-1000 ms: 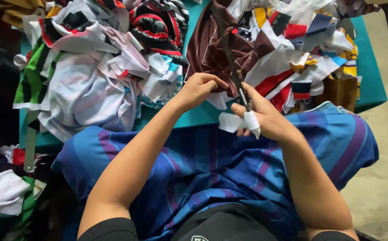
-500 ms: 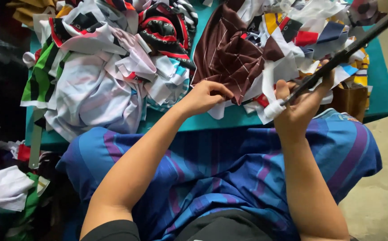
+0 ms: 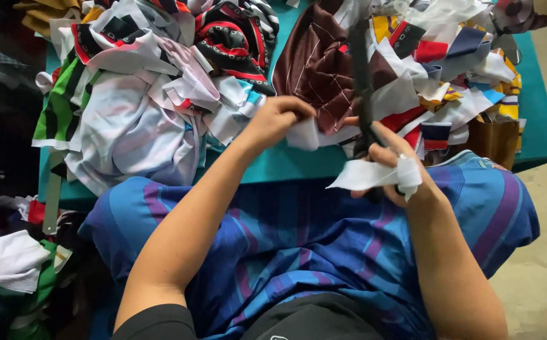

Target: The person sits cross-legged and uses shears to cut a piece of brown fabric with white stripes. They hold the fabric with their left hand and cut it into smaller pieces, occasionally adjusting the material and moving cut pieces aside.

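- Pinching a white scrap (image 3: 303, 133) between thumb and curled fingers, the left hand (image 3: 278, 121) is hovering just above the teal table (image 3: 286, 164), near its front edge.
- The left fingers are pressing tightly together on the scrap's edge, with no gap showing.
- The right hand (image 3: 392, 165) is gripping dark scissors (image 3: 361, 88), fingers wrapping the handles; the blades are pointing up and away, toward the brown cloth (image 3: 317, 69).
- Whether the blades are parting or closing is too blurred to tell.
- A second white strip (image 3: 368, 176) is lying across the right hand's fingers, trailing left from under them.
- The white scrap is running between the two hands, its right end reaching toward the scissors.
- A blue and purple striped fabric (image 3: 298, 239) is draping over the lap below both forearms, touching the table's front edge.
- A heap of white, green and red pieces (image 3: 129, 107) is sitting on the table's left part, well left of the left hand.
- A mixed pile of coloured offcuts (image 3: 450, 82) is lying on the right, just beyond the scissors.
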